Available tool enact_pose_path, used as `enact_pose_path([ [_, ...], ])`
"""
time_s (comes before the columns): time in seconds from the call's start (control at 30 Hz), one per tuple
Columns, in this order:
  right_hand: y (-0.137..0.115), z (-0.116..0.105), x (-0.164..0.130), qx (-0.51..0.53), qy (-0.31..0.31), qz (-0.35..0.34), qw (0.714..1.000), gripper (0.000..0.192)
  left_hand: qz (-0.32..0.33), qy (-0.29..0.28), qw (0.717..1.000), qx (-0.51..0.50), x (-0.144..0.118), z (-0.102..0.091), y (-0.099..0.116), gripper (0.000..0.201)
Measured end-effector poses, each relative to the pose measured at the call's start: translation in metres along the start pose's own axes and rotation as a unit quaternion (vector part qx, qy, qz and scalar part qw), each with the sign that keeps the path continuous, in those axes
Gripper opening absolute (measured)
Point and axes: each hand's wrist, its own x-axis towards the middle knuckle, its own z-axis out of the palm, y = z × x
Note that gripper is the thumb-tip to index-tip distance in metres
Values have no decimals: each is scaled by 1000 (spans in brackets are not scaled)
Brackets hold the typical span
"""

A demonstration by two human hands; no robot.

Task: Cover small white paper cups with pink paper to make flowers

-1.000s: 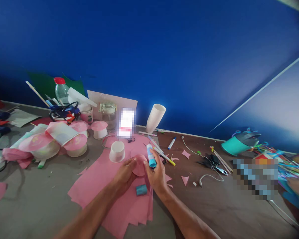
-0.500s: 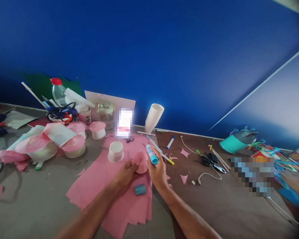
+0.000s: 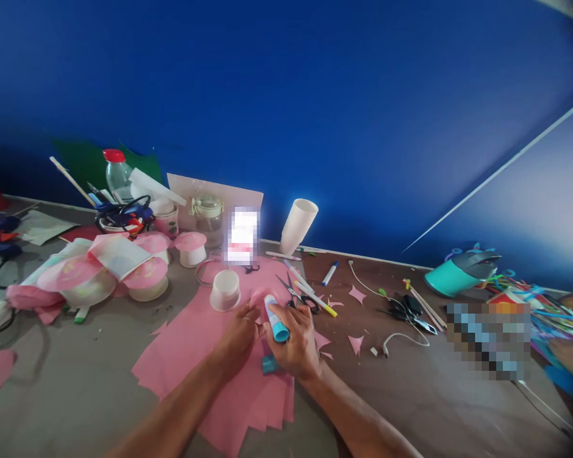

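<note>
In the grip of the right hand (image 3: 295, 340), a blue-and-white glue stick (image 3: 272, 312) is held with the fingers wrapped around its barrel. It is tilted, with its light-blue end toward the wrist and its far end directed at a round piece of pink paper (image 3: 256, 303); whether the two are touching cannot be told. By the left hand (image 3: 240, 331), the near edge of that paper is pinched in a narrow grip, and much of the piece is hidden by the fingers and the stick.

The glue stick is judged to be light, stiff and smooth, best taken by the middle of the barrel. The paper is judged to be thin, limp and easily creased or torn; it is best held lightly at the rim, where little of its face is covered.

Just below the right hand, a teal cap (image 3: 269, 364) is partly hidden, resting on pink sheets (image 3: 195, 356) that are spread over the desk (image 3: 100, 394). Beyond the hands, a white cup (image 3: 225, 289) is set on the sheets, and scissors (image 3: 292, 294) are seen partly behind the right hand. Farther out, pink-topped cups (image 3: 191, 248) are grouped at the left, and a tilted stack of white cups (image 3: 299, 226) is placed near the wall (image 3: 286, 114).
</note>
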Motion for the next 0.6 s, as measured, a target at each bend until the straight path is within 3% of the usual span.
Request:
enact_pose_path([
  [0.3, 12, 2, 0, -51, 5, 34, 998, 27, -14, -41, 998, -44, -2, 5, 4, 17],
  [0.5, 23, -8, 2, -53, 91, 58, 993, 25, -19, 9, 996, -81, 4, 3, 1, 14],
  [0.6, 13, -7, 1, -22, 74, 20, 997, 27, -15, -2, 998, -60, 5, -1, -1, 6],
])
